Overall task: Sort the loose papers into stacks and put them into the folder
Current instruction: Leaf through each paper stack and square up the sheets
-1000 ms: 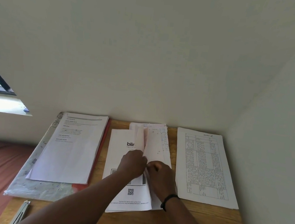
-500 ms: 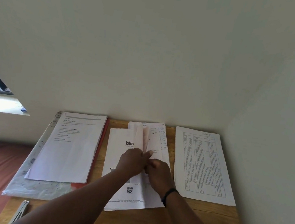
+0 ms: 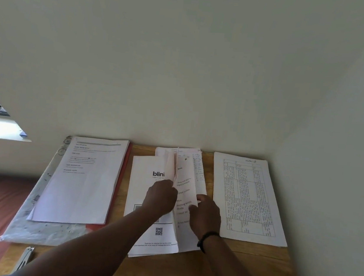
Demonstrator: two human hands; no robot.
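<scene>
Three groups of white paper lie along the far edge of the wooden table (image 3: 240, 274): a printed stack (image 3: 80, 183) on the red card folder (image 3: 119, 187) at the left edge, a loose middle pile (image 3: 143, 231) whose top sheet bears a QR code, and a stack topped by a ruled table sheet (image 3: 249, 197) toward the right edge. The left hand (image 3: 161, 198) pinches a pale pinkish sheet (image 3: 172, 166), lifted and standing nearly on edge above the middle pile; the right hand (image 3: 205, 213) has its fingers curled at the edge of a white printed page (image 3: 184, 197) just beside it, seemingly peeling it free. The likely trouble is two sheets clinging together and going to the wrong stack. The middle pile is fanned and askew, so a tug could slide it toward the near edge. A folded metal tool (image 3: 25, 256) lies at the near left corner.
</scene>
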